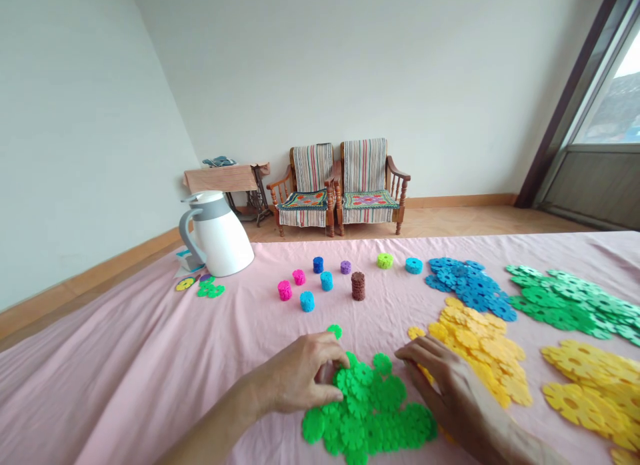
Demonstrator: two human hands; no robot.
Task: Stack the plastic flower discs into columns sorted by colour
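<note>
A pile of bright green flower-shaped plastic discs lies on the pink cloth in front of me. My left hand is at its upper left edge, thumb and fingers apart, with the tips touching the discs. To the right of the pile, my right hand reaches in with fingers stretched out, between the green discs and a pile of yellow discs. I see nothing held in it; its palm side is hidden. One loose green disc lies beyond my left hand.
Short stacks of discs stand further back, including a brown stack and a pink stack. Blue discs, dark green discs and larger yellow discs spread on the right. A white jug stands at left.
</note>
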